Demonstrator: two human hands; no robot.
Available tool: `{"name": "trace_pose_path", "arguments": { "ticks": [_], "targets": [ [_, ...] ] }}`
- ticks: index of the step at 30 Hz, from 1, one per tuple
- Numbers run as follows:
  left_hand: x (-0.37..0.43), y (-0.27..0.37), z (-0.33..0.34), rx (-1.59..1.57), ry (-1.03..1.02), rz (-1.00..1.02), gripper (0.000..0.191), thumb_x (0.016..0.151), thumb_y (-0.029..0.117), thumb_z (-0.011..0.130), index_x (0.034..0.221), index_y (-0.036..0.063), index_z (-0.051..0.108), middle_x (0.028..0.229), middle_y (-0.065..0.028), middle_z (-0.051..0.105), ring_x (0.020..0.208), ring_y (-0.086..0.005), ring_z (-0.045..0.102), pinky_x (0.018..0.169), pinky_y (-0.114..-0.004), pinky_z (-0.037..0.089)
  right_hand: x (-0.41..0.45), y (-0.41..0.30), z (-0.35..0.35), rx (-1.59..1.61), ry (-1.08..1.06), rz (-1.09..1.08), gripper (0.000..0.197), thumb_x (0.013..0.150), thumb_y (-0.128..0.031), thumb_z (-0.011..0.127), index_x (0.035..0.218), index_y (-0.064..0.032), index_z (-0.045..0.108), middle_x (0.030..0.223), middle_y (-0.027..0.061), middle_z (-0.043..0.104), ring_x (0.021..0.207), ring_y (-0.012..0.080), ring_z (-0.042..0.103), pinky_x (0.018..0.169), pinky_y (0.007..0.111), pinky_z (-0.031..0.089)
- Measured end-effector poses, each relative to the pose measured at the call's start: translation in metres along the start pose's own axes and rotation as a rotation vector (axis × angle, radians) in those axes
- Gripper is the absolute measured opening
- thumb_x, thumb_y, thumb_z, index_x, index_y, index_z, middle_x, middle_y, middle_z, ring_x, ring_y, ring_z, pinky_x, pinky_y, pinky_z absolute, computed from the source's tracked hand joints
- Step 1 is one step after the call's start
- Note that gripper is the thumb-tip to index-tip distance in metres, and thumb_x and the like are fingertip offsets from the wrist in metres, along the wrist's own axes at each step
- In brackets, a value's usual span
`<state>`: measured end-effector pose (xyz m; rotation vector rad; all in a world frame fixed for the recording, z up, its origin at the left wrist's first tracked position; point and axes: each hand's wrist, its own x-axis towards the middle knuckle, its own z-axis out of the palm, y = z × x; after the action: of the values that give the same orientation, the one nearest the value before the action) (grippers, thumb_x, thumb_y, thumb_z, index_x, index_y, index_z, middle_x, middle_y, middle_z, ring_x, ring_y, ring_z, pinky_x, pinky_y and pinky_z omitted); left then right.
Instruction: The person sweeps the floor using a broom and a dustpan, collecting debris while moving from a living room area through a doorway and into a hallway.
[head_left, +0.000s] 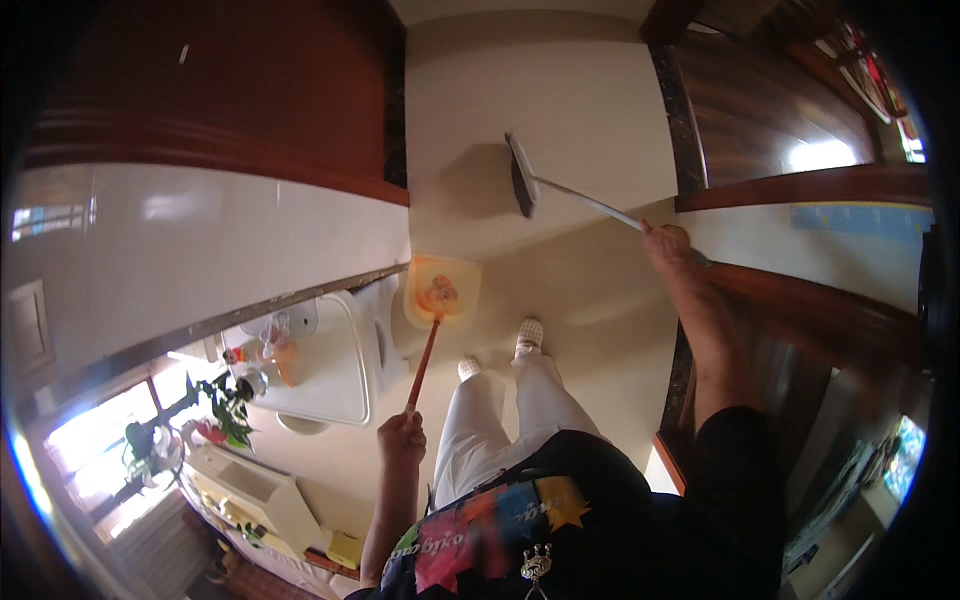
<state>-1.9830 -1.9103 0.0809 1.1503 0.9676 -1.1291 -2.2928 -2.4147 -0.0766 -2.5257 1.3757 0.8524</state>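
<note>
My left hand grips the upper end of the reddish-brown stick handle of a long-handled dustpan. Its pale orange pan rests on the tile floor, left of my feet, with a small orange-pink clump of debris in it. Out to the right, my right hand is closed around the pale metal pole of a broom. The broom head, white on top with dark bristles, is ahead of the pan and to its right, over the floor; whether the bristles touch the tiles I cannot tell.
A white table on the left bears a plastic bag and small items. Potted plants and a cream open box stand nearer the window. Dark-red wooden doors and a door frame flank the beige floor.
</note>
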Motion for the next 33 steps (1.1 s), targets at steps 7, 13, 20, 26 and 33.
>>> {"name": "trace_pose_path", "arguments": {
  "ticks": [7,13,20,26,33],
  "targets": [
    [0.036,0.039,0.082,0.106,-0.097,-0.078,0.019,0.081,0.013,0.041,0.090,0.0005,0.053,0.068,-0.0049,0.055,0.044,-0.0056,0.041,0.037,-0.017,0.033,-0.118,-0.021,0.085,0.512,-0.006,0.202,0.053,0.079,-0.013,0.050,0.128,-0.0048,0.033,0.084,0.0169,0.060,0.073,0.0250,0.061,0.061,0.036,0.050],
    [0.096,0.091,0.156,0.283,-0.194,-0.078,0.014,0.078,0.011,0.045,0.084,0.0015,0.053,0.071,-0.0034,0.054,0.044,-0.0057,0.041,0.038,-0.017,0.032,-0.267,-0.051,0.097,1.497,-0.313,0.657,0.019,0.075,-0.012,0.062,0.084,-0.0032,0.048,0.056,0.0042,0.050,0.041,0.0133,0.049,0.036,0.030,0.041],
    [0.139,0.120,0.248,0.517,0.040,0.049,0.018,0.078,0.011,0.047,0.092,0.0000,0.048,0.076,-0.0097,0.054,0.044,-0.0063,0.041,0.036,-0.016,0.030,-0.333,-0.142,0.114,1.758,-0.238,1.185,0.019,0.079,-0.008,0.055,0.094,-0.0092,0.044,0.047,-0.0007,0.040,0.033,0.0101,0.039,0.028,0.026,0.031],
    [0.148,0.140,0.277,0.596,0.099,0.007,0.020,0.079,0.012,0.047,0.095,0.0001,0.046,0.079,-0.0126,0.055,0.045,-0.0069,0.042,0.036,-0.017,0.031,-0.211,-0.121,0.176,2.009,-0.198,1.052,0.030,0.075,-0.005,0.057,0.049,-0.0046,0.043,0.043,0.0078,0.045,0.033,0.0199,0.045,0.028,0.034,0.033],
    [0.162,0.146,0.295,0.646,0.179,-0.006,0.018,0.078,0.011,0.047,0.093,0.0012,0.045,0.080,-0.0134,0.055,0.043,-0.0078,0.041,0.033,-0.018,0.030,-0.032,-0.146,0.084,1.920,-0.060,0.799,0.008,0.071,-0.002,0.055,0.067,0.0004,0.050,0.050,0.0112,0.050,0.040,0.0207,0.049,0.033,0.035,0.036]
  ]
}}
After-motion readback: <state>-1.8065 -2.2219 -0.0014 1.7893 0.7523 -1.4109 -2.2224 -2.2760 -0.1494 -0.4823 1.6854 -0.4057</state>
